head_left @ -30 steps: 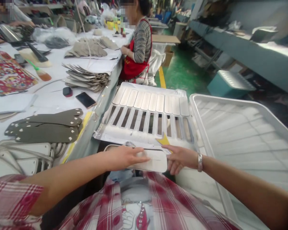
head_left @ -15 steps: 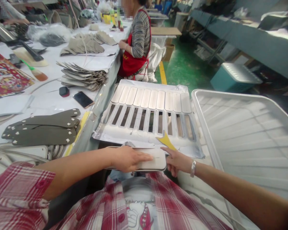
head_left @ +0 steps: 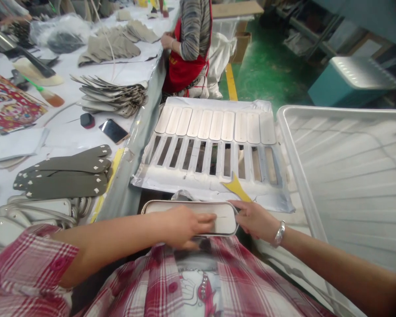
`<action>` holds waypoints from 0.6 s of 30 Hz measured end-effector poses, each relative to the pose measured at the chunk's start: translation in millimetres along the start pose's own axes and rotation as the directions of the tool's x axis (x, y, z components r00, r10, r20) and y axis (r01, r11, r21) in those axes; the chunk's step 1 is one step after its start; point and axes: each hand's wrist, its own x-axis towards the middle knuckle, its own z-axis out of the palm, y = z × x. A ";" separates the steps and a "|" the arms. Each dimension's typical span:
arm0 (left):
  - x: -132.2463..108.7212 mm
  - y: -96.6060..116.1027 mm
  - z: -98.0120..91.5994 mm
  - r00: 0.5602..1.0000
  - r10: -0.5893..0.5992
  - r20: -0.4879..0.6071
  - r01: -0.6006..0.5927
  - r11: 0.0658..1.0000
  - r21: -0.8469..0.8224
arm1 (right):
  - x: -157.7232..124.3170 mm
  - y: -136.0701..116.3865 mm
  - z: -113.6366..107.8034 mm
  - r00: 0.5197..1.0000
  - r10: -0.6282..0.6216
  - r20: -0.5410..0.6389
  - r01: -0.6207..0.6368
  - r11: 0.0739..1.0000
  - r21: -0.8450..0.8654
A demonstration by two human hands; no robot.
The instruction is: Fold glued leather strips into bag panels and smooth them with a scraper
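A pale oblong panel [head_left: 225, 219] with rounded corners and a thin raised rim lies crosswise in front of my body. My left hand [head_left: 184, 225] rests on its top face, fingers stretched out flat toward the right. At the panel's right end is my right hand [head_left: 258, 221], with its index finger along the rim and the other fingers curled against the edge; its thumb is hidden. Just beyond them, a slotted white rack [head_left: 181, 176] carries a row of similar pale panels [head_left: 214, 124]. A yellow forked piece [head_left: 236, 188] lies on the rack's near edge.
On the left table are dark strips with white tabs [head_left: 67, 174], a phone [head_left: 114, 131], stacked pale pieces [head_left: 110, 97] and a glue bottle [head_left: 53, 97]. A large white bin [head_left: 350, 176] stands at right. A person in a red apron [head_left: 188, 61] works at the table's far side.
My right hand has come onto the panel's right end, its index finger now at the rim. The panel's rim shows more plainly along the far edge. The view has tilted down slightly.
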 end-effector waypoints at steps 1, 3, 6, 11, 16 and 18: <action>-0.2 3.8 3.6 1.000 -0.022 -0.004 0.022 0.999 0.050 | 0.4 0.6 0.6 1.000 -0.014 -0.011 0.014 1.000 -0.008; -1.1 10.1 10.3 0.998 -0.069 -0.006 0.069 0.992 0.104 | 0.1 1.6 1.8 0.999 -0.033 -0.037 0.032 0.999 -0.030; -0.5 13.7 14.7 0.996 -0.083 -0.009 0.084 0.994 0.073 | -2.3 4.5 2.9 0.998 -0.032 -0.049 0.030 0.999 -0.046; 1.5 4.8 6.3 0.998 -0.061 -0.017 0.060 0.997 -0.043 | -5.7 5.9 3.4 0.996 0.046 -0.071 -0.046 0.999 -0.003; -2.9 3.4 8.0 0.993 -0.118 -0.001 0.118 0.993 -0.032 | -5.9 -9.5 3.4 0.998 -0.011 -0.069 0.006 0.998 -0.070; -1.6 9.4 12.9 0.988 -0.153 0.000 0.152 0.986 0.061 | -6.8 -12.7 2.0 0.996 -0.025 -0.081 0.016 0.994 -0.106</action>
